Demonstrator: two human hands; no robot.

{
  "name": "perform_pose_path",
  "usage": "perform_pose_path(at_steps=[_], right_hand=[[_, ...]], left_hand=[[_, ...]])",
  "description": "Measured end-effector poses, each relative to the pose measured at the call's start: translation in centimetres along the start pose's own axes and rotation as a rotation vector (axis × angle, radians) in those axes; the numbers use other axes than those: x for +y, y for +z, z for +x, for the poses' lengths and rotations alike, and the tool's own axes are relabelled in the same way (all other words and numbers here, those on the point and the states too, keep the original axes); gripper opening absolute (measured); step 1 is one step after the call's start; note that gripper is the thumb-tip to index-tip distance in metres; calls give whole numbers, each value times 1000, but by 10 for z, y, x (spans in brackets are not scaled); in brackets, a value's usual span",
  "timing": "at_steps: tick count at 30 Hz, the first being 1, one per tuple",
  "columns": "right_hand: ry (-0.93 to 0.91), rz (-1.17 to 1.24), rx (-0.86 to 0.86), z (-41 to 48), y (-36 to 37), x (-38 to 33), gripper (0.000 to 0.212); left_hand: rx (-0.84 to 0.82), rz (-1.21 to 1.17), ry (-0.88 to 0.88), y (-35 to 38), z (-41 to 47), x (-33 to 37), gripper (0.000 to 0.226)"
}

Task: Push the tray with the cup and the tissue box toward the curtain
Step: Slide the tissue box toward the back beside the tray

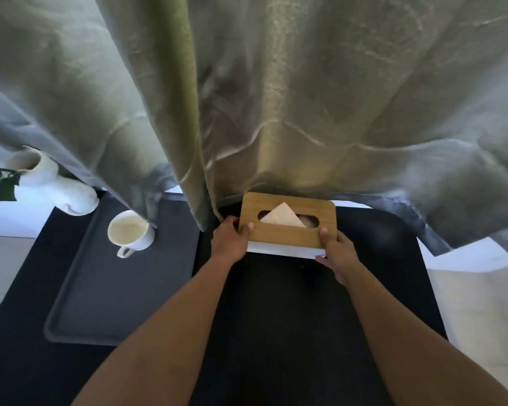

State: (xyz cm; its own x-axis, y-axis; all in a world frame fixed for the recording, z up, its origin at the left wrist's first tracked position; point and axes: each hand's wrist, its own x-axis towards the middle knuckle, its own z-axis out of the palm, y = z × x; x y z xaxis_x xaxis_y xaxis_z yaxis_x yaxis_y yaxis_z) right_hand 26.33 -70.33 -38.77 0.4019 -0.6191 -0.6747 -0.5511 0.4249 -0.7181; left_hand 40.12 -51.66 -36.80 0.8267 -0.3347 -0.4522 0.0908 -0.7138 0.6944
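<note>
head cam | 1 view | faces forward-down | close over table [291, 317]

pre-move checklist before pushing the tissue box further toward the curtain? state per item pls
1. Both hands on the tissue box: ok. Left hand holds the left end, right hand the right end.
2. Box upright, tissue in slot: ok.
3. Room ahead: not ok. The box's far edge already meets the curtain hem.
4. Cup clear of the hands: ok. It stands upright on the tray, left of the box.
5. Cup clear of fabric: cannot tell. A curtain fold hangs at its rim.
6. Vase out of the path: ok, far left.
</note>
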Motion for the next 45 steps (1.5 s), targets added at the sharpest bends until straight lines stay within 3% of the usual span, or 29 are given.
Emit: perform_pose_path(at_steps=[18,28,35,45], right_hand=[[-48,47,46,24,17,-23,50],[-142,116,56,-29,5,-28,52],[-218,-84,231,-34,7,-24,64],[-229,-203,213,-40,2,-22,44]], left_hand=[[50,-31,5,4,29,12,44],[95,-73,77,-12,-18,26,44],[87,-23,67,-8,-26,19,60],[76,93,43,-5,-29,3,60]])
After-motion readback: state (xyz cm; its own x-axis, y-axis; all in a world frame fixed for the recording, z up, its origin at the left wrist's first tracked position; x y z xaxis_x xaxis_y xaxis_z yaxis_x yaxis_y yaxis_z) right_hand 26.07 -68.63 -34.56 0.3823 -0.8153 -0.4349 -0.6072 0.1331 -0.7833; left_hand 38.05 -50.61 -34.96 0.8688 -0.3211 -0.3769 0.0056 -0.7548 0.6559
